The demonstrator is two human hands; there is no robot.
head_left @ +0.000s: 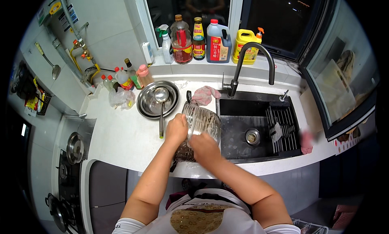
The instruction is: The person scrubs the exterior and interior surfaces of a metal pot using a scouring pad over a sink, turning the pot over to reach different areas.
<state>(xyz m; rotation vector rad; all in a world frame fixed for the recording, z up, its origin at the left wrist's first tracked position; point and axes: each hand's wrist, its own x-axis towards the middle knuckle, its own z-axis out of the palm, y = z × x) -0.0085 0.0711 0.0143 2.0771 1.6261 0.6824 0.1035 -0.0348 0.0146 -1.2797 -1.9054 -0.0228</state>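
Between my hands is a shiny, round, ridged thing, partly see-through; motion smears it and its kind is unclear. It is tilted beside the left edge of the sink, over a dark pan-like thing with black handles that is mostly hidden. My left hand is closed at its left rim. My right hand lies against its lower front, blurred, with its fingertips hard to make out. Left of them, a ladle rests in nested steel basins, its handle hanging over the rim toward me.
A pink cloth lies behind my hands, near the black faucet. A drying rack spans the sink's right side. Bottles, including a yellow jug, line the windowsill. An open window juts in at right. A stove stands lower left.
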